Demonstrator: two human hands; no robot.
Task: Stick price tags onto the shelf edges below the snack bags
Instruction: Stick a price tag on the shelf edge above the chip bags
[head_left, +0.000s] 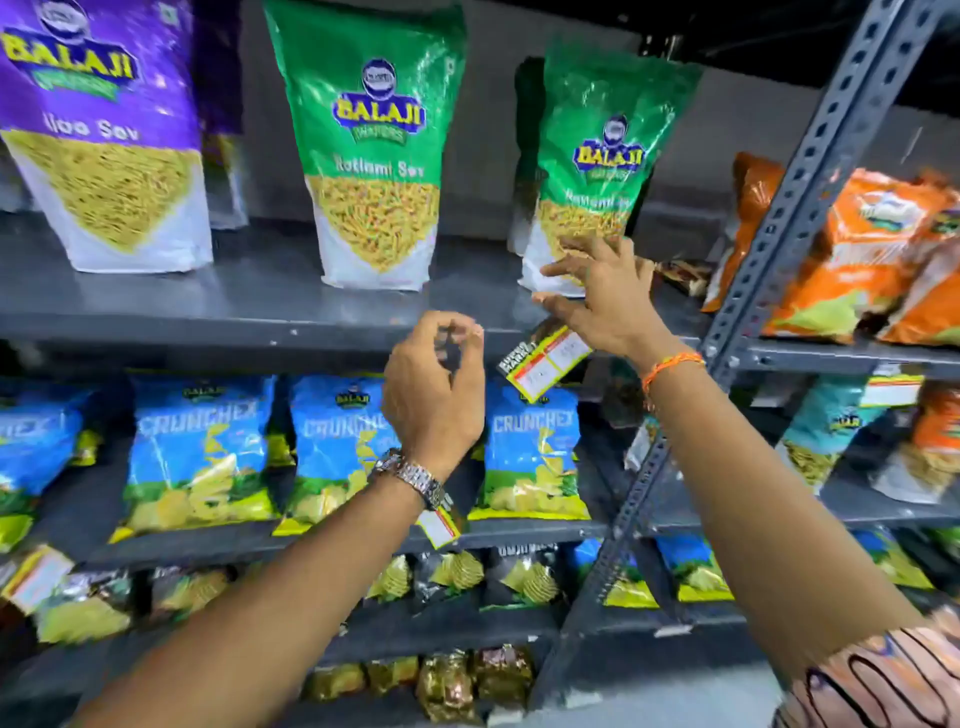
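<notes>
Both forearms reach up toward the shelf edge (208, 327).
Left hand (434, 395) curls fingertips to thumb, grasp unclear; right hand (602, 296) spreads loose above a tilted price tag (545, 364) at that edge, below a green snack bag (597, 156).

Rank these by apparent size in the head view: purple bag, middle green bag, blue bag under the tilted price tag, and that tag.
1-2. Purple bag and middle green bag: alike, and the purple one is cropped, so unranked.
3. Blue bag.
4. Price tag.
</notes>
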